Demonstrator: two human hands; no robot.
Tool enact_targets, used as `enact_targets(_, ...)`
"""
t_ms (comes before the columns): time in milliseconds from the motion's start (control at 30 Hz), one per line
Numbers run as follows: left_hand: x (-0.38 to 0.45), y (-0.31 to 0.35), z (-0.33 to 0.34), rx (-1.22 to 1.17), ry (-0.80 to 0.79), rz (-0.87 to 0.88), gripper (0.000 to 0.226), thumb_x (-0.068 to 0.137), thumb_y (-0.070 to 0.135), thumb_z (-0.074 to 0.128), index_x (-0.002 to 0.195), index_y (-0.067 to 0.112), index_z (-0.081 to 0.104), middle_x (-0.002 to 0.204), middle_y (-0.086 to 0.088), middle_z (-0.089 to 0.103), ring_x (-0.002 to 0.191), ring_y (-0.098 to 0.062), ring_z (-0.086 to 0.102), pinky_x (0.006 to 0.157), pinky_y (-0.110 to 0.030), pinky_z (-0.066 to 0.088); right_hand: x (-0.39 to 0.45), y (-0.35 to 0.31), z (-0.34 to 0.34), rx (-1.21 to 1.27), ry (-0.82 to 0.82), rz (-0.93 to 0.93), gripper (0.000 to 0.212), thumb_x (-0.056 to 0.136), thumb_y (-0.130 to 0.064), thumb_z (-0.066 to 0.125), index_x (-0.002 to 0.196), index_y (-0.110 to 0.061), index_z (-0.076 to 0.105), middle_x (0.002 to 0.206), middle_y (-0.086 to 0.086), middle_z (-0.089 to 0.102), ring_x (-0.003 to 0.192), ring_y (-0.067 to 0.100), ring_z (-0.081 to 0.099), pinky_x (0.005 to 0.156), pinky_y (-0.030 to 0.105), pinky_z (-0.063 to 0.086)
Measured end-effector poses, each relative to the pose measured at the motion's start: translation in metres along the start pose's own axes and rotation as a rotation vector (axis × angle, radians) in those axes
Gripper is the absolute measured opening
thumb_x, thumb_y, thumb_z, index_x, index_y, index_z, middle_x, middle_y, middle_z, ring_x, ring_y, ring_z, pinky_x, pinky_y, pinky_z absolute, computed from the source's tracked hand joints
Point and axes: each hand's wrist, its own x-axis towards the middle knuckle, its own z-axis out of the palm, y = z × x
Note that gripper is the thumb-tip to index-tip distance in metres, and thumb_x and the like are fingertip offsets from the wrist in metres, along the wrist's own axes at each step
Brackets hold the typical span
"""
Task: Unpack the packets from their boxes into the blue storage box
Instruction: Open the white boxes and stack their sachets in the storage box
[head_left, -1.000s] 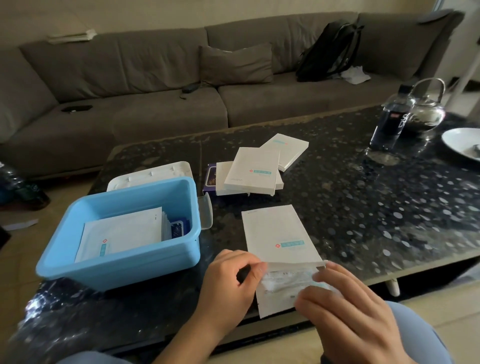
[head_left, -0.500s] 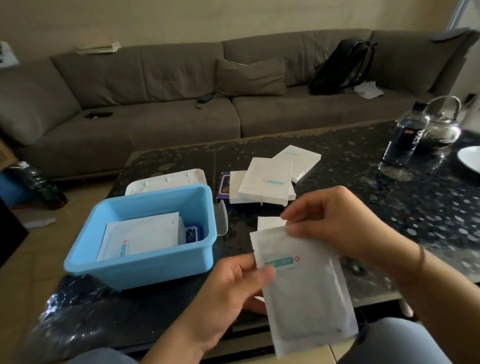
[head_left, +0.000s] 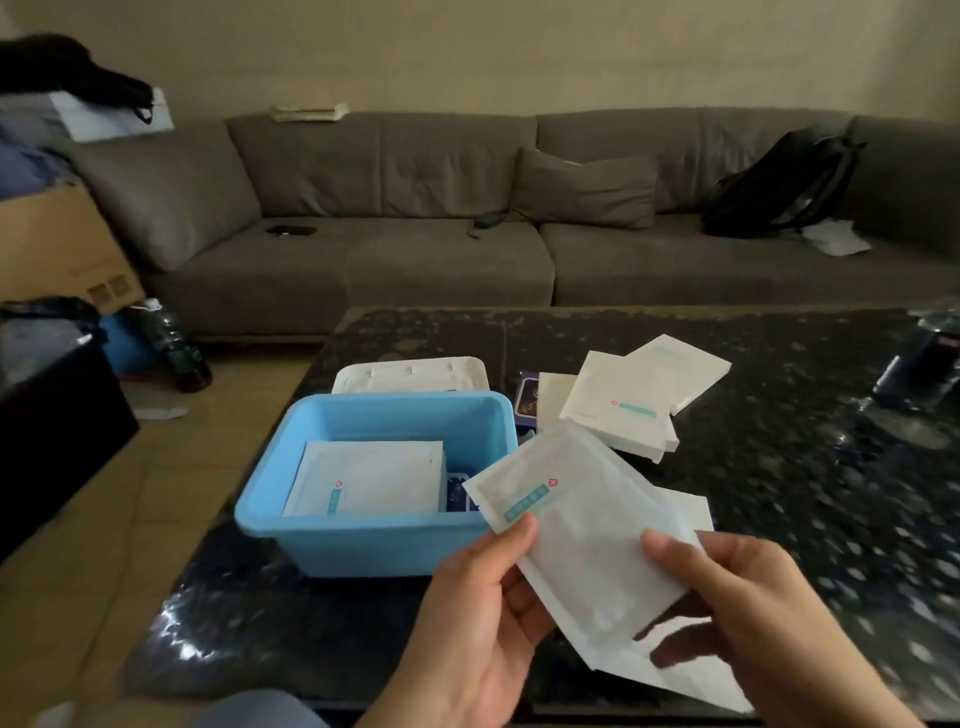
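My left hand (head_left: 467, 623) and right hand (head_left: 753, 618) both pinching one white packet (head_left: 576, 525) – held tilted, just right of the blue storage box (head_left: 363, 545); more packets (head_left: 363, 480) inside it, boxes (head_left: 623, 410) stacked behind.

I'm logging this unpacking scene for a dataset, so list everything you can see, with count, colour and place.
held packet: one, white with a teal label, above the table's near edge
blue storage box: one, light blue, on the table's left part
packets in box: a white stack, exact count unclear
lid: one, white, behind the blue box
packet boxes: about three, white, piled right of the blue box
table: one, dark and speckled
sofa: one, grey-brown, behind the table
cushion: one, grey-brown, on the sofa
backpack: one, black, on the sofa's right end
left hand: pinches the packet's left edge
right hand: grips the packet's right side
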Motion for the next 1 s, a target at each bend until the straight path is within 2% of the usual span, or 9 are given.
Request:
enact_targets(67,-0.001,0.003,-0.002,-0.022,-0.001,0.002,0.021,0.080,0.015,0.065,0.092,0.005,0.078,0.094,-0.018,0.076,0.068,-0.023,0.075,0.054,-0.031,0.061,0.004,-0.001,0.002,0.032,0.006,0.000,0.017,0.075,-0.017,0.071,0.073,-0.001,0.078,0.074,0.026,0.071,0.051,0.029,0.064,0.044,0.032,0.053)
enact_targets(267,-0.006,0.022,-0.015,-0.021,-0.068,0.015,0.022,0.079,0.026,0.064,0.083,0.014,0.082,0.097,-0.017,0.076,0.075,-0.026,0.076,0.057,-0.035,0.062,0.017,-0.021,0.005,-0.059,-0.018,-0.046,0.021,0.067,-0.017,0.074,0.077,0.002,0.077,0.076,0.025,0.073,0.051,0.026,0.065,0.044,0.029,0.053)
enact_targets(400,-0.009,0.033,-0.018,-0.160,-0.058,0.027,0.029,0.079,0.019,0.064,0.103,0.005,0.074,0.101,-0.021,0.075,0.080,-0.032,0.076,0.057,-0.040,0.063,0.028,-0.021,0.023,0.043,0.005,-0.050,0.030,0.074,-0.026,0.065,0.086,-0.001,0.077,0.087,0.018,0.076,0.067,0.031,0.072,0.054,0.040,0.058)
enact_targets(467,-0.009,0.039,-0.020,-0.219,-0.041,0.063,0.034,0.080,0.019,0.064,0.111,0.006,0.067,0.102,-0.021,0.075,0.081,-0.032,0.076,0.054,-0.039,0.062,0.030,-0.023,0.034,0.043,-0.011,-0.054,0.032,0.075,-0.027,0.063,0.092,-0.003,0.075,0.089,0.016,0.076,0.073,0.034,0.073,0.052,0.037,0.057)
enact_targets(633,-0.011,0.057,-0.034,-0.226,0.006,0.183,0.033,0.080,0.018,0.063,0.113,0.014,0.064,0.104,-0.019,0.075,0.090,-0.033,0.075,0.065,-0.045,0.063,0.039,-0.033,0.057,-0.040,-0.056,0.011,0.040,0.079,-0.033,0.060,0.092,0.002,0.073,0.086,0.021,0.074,0.074,0.039,0.072,0.053,0.036,0.056)
enact_targets(700,-0.008,0.066,-0.048,-0.157,0.038,0.269,0.034,0.079,0.019,0.065,0.113,0.018,0.065,0.103,-0.016,0.075,0.089,-0.031,0.075,0.063,-0.041,0.063,0.044,-0.040,0.061,-0.051,-0.051,0.013,0.038,0.085,-0.031,0.058,0.091,0.004,0.073,0.083,0.023,0.073,0.067,0.036,0.072,0.047,0.033,0.054)
enact_targets(800,-0.004,0.080,-0.070,0.096,0.066,0.382,0.048,0.067,0.029,0.074,0.112,0.013,0.068,0.100,-0.014,0.076,0.081,-0.026,0.075,0.055,-0.029,0.060,0.053,-0.049,0.070,-0.096,-0.057,0.014,0.035,0.088,-0.028,0.057,0.087,0.003,0.073,0.078,0.021,0.074,0.058,0.030,0.071,0.041,0.029,0.052)
enact_targets(900,-0.003,0.099,-0.085,0.289,0.085,0.468,0.056,0.058,0.038,0.076,0.105,0.008,0.073,0.095,-0.014,0.077,0.073,-0.026,0.074,0.054,-0.025,0.057,0.066,-0.053,0.084,-0.131,-0.086,-0.009,0.031,0.089,-0.027,0.057,0.090,-0.001,0.074,0.082,0.014,0.075,0.066,0.029,0.074,0.047,0.033,0.056)
enact_targets(1000,-0.001,0.121,-0.098,0.360,0.056,0.494,0.050,0.062,0.037,0.074,0.099,0.005,0.075,0.091,-0.019,0.076,0.071,-0.027,0.073,0.054,-0.024,0.057,0.080,-0.056,0.099,-0.129,-0.107,-0.081,0.024,0.092,-0.021,0.057,0.097,-0.003,0.073,0.088,0.011,0.076,0.074,0.026,0.074,0.052,0.033,0.059)
